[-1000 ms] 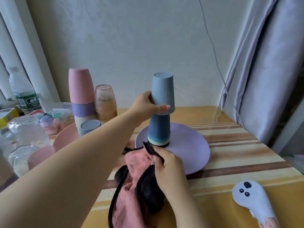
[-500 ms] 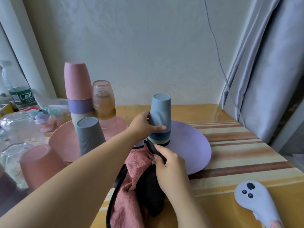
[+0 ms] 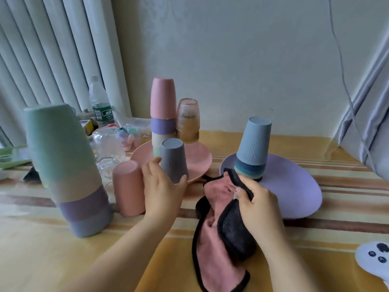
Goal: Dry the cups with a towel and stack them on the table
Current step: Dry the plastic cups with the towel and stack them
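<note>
A stack of blue cups (image 3: 253,144) stands upside down on the purple plate (image 3: 294,186). My right hand (image 3: 260,205) grips a pink towel with black trim (image 3: 216,249) just in front of that stack. My left hand (image 3: 162,186) wraps thumb and fingers round the lower part of a grey cup (image 3: 173,159), upside down on the pink plate (image 3: 200,160). A pink cup (image 3: 128,188) stands upside down on the table left of that hand. A tall stack of green, beige, purple and blue cups (image 3: 65,165) leans at the left.
On the pink plate stand a pink, purple and beige cup stack (image 3: 163,108) and an amber glass (image 3: 187,121). Clear glasses (image 3: 108,144), a water bottle (image 3: 101,106) and small clutter fill the back left. A white controller (image 3: 374,260) lies at the front right.
My left hand lowered the blue cup onto the stack, let go, and moved left to the grey cup. My right hand kept hold of the towel. The view swung left.
</note>
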### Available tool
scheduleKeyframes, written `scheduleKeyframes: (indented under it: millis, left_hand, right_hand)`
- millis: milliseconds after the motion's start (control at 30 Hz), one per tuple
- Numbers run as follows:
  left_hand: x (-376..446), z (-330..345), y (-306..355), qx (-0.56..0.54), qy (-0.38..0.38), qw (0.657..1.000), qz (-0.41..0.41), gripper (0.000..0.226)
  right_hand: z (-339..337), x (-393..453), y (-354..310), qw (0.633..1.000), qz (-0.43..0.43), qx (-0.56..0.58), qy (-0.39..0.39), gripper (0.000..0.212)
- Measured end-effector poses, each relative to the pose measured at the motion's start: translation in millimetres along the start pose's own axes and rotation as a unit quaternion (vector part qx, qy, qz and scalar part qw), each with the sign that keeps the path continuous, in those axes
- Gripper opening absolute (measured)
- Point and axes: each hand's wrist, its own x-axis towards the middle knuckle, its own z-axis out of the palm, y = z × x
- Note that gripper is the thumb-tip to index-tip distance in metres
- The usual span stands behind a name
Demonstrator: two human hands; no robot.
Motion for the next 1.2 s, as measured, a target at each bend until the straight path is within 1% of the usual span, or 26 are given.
scheduleKeyframes:
  millis: [67, 133, 233, 300, 400, 467, 567, 700, 733, 800, 867, 933, 1000, 1033, 1067, 1100, 1133, 1167, 1200]
  left_hand:
    - [7.0, 0.1, 4.4, -0.01, -0.017, 1.0, -0.011, 0.084]
    - [16.9, 3.7, 9.1, -0.031, -0.038, 0.998, -0.042, 0.09]
    - [31.2, 8.3, 9.6, -0.075, -0.055, 0.989, -0.117, 0.076]
    - [37.3, 11.0, 7.6, -0.061, -0.078, 0.984, -0.148, 0.068]
    - [46.9, 15.7, 5.7, -0.013, -0.099, 0.981, -0.164, 0.056]
    - [52.8, 19.4, 5.1, 0.004, -0.102, 0.98, -0.168, 0.054]
    - [52.8, 22.0, 6.2, -0.008, -0.086, 0.985, -0.148, 0.053]
    - [35.4, 10.9, 18.6, -0.084, -0.052, 0.994, -0.044, 0.05]
    - [28.4, 5.3, 21.6, -0.096, -0.057, 0.993, -0.023, 0.051]
    - [12.4, -6.4, 21.6, -0.13, -0.093, 0.987, -0.003, 0.053]
    - [-5.7, -19.9, 19.5, -0.184, -0.148, 0.971, -0.021, 0.054]
    - [-21.7, -29.0, 17.1, -0.244, -0.185, 0.95, -0.052, 0.053]
    - [-31.9, -30.5, 15.6, -0.315, -0.2, 0.924, -0.081, 0.042]
    - [-34.2, -29.6, 14.4, -0.338, -0.206, 0.914, -0.09, 0.033]
    - [-35.6, -30.1, 14.2, -0.353, -0.211, 0.907, -0.093, 0.025]
    - [-34.7, -30.1, 11.9, -0.361, -0.212, 0.904, -0.091, 0.021]
    - [-32.7, -30.1, 9.0, -0.365, -0.212, 0.902, -0.085, 0.019]
    - [-30.7, -30.3, 5.1, -0.361, -0.215, 0.905, -0.072, 0.019]
    - [-29.4, -30.9, 1.5, -0.347, -0.219, 0.91, -0.057, 0.023]
  right_hand:
    - [3.6, -2.8, -3.7, 1.0, -0.02, -0.004, -0.006, 0.039]
    - [6.6, -4.4, -5.2, 0.999, -0.03, -0.001, -0.012, 0.038]
    - [9.3, -4.4, -5.1, 0.999, -0.033, -0.002, -0.022, 0.039]
    - [9.7, -3.9, -4.3, 0.999, -0.03, -0.005, -0.026, 0.04]
    - [9.7, -3.2, -1.9, 0.999, -0.029, -0.011, -0.029, 0.04]
    - [9.7, -3.1, -0.5, 0.999, -0.029, -0.015, -0.032, 0.04]
    - [8.8, -3.2, -1.2, 0.999, -0.029, -0.014, -0.025, 0.039]
    - [10.1, -1.5, -0.9, 1.0, -0.025, -0.01, -0.004, 0.036]
    - [11.3, -0.9, 0.2, 1.0, -0.028, -0.004, 0.013, 0.035]
    - [12.2, -0.8, -0.8, 0.998, -0.017, 0.036, 0.046, 0.031]
    - [10.7, -0.1, -4.5, 0.992, 0.009, 0.111, 0.06, 0.029]
    - [7.4, -2.7, -14.0, 0.978, 0.01, 0.204, 0.041, 0.027]
    - [7.5, -8.4, -27.2, 0.962, -0.035, 0.27, -0.026, 0.028]
    - [10.9, -11.9, -33.6, 0.956, -0.066, 0.277, -0.071, 0.032]
    - [17.0, -15.3, -36.6, 0.953, -0.095, 0.266, -0.109, 0.04]
    - [23.9, -18.5, -38.3, 0.954, -0.122, 0.242, -0.131, 0.049]
    - [30.7, -20.5, -38.7, 0.958, -0.146, 0.207, -0.132, 0.055]
    - [36.8, -21.7, -39.3, 0.964, -0.163, 0.169, -0.121, 0.055]
    - [41.7, -23.2, -41.2, 0.97, -0.177, 0.132, -0.104, 0.052]
